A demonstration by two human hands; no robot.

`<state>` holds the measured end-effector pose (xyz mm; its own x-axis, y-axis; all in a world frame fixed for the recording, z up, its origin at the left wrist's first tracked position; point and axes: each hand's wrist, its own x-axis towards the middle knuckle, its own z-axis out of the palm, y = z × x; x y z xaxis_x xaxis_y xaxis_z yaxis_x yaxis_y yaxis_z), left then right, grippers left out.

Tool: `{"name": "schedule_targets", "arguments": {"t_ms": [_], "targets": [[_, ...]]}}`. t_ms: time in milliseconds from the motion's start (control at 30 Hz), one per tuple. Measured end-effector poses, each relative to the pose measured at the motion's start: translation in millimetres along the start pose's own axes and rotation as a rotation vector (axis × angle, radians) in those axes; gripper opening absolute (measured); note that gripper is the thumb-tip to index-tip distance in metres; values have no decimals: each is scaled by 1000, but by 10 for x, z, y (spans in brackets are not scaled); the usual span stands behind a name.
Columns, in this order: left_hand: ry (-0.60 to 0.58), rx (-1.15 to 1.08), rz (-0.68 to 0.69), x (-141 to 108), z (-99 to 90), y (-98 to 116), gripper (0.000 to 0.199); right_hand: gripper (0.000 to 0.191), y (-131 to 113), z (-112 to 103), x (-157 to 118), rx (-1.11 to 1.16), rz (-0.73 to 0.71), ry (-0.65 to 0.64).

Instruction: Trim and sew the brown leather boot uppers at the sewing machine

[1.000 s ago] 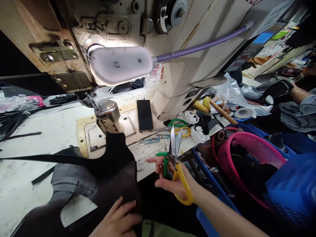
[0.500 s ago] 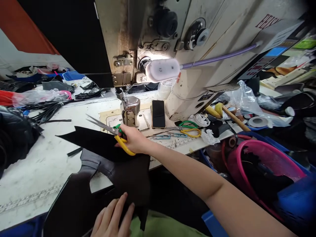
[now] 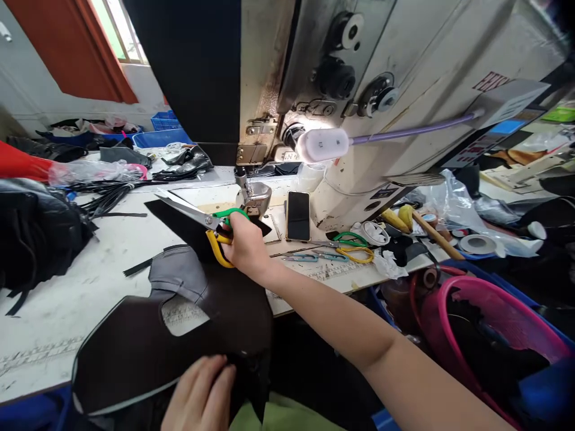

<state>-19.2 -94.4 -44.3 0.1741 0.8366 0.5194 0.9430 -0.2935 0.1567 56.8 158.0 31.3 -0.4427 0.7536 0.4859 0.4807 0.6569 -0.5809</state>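
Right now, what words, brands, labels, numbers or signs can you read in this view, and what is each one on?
"FEIS", in red, on the sewing machine; any further letters are not readable.
"N", on the small white label beside the lamp; the rest is unclear.
Too small or blurred: the marks on the lamp, the print on the control box, and the ruler scales on the table.

A pale oval plastic lamp (image 3: 323,145) on a purple flexible stalk (image 3: 415,129) is glowing brightly, washing out the metal just behind it, while daylight is whitening the barred window (image 3: 123,30) at the upper left. The wide lens is bending and stretching things toward the edges, and the far right corners are sinking into darkness. Dark brown leather (image 3: 130,341) is swallowing most detail in the lower part, and the blue plastic (image 3: 550,389) at the lower right is looking soft.
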Motion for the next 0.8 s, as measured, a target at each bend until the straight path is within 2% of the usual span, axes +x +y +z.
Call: {"name": "schedule_targets", "arguments": {"t_ms": [100, 200, 267, 300, 333, 367, 400, 467, 500, 600, 700, 800], "targets": [[-63, 132, -53, 122, 4, -233, 28, 13, -88, -69, 120, -62, -46, 36], [-107, 105, -96, 261, 80, -365, 23, 10, -209, -321, 126, -64, -121, 77], [-128, 63, -123, 347, 139, -413, 27, 16, -282, -536, -93, 102, -113, 152], [-133, 35, -125, 389, 164, -435, 31, 26, -306, -625, -291, 240, -50, 144], [-136, 5, -118, 432, 183, -458, 35, 34, -318, -685, -544, 398, 60, 58], [-140, -22, -106, 474, 197, -485, 39, 42, -314, -706, -845, 583, 163, -86], [-141, -62, -90, 517, 206, -515, 41, 55, -295, -684, -1179, 813, 262, -282], [-141, -178, -61, 597, 217, -582, 41, 71, -216, -518, -1879, 1205, 567, -550], [-138, -235, -56, 634, 222, -617, 39, 82, -166, -391, -2208, 1320, 691, -651], [-134, -345, -64, 715, 254, -707, 24, 95, -45, 20, -2936, 1387, 938, -792], [-118, -364, -69, 753, 302, -749, 13, 98, -24, 267, -3199, 1447, 998, -839], [-92, -366, -76, 767, 334, -744, 11, 95, -57, 303, -3187, 1508, 1014, -831]]}}
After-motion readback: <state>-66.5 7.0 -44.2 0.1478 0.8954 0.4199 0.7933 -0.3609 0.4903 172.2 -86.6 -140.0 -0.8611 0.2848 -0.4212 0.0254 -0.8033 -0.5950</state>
